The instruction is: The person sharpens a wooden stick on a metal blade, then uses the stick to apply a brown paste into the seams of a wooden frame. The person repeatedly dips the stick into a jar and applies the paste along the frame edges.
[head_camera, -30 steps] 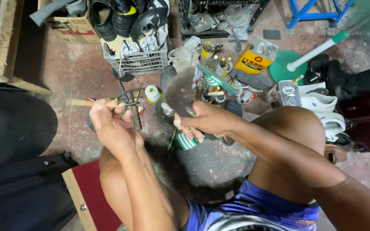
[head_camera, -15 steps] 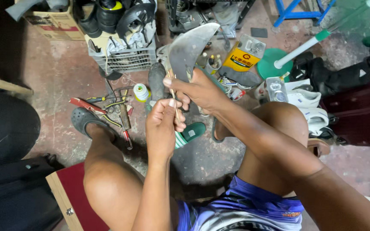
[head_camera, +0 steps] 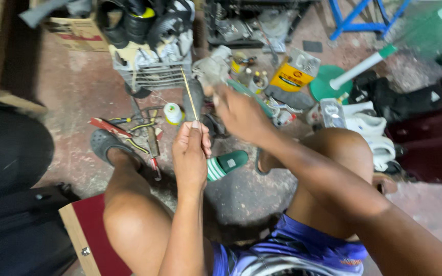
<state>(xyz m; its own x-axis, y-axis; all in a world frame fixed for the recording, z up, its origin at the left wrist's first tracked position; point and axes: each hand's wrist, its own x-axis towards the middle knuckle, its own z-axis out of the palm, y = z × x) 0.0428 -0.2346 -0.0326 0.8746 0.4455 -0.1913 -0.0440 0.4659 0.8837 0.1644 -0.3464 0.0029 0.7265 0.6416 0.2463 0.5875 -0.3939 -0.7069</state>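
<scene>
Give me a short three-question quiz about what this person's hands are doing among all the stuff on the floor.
1. True or false: the left hand pinches a thin stick-like tool that points up and away.
2. Which lies on the floor just below the hands? A) a green slide sandal B) a blue bucket C) a folded newspaper
3. What small object stands on the floor left of the thin tool?

Key
1. True. Its tip reaches toward the wire basket.
2. A.
3. A spool of thread, pale with a greenish tint. The right hand is blurred, so whether it grips the dark, sole-like piece is unclear.
</scene>
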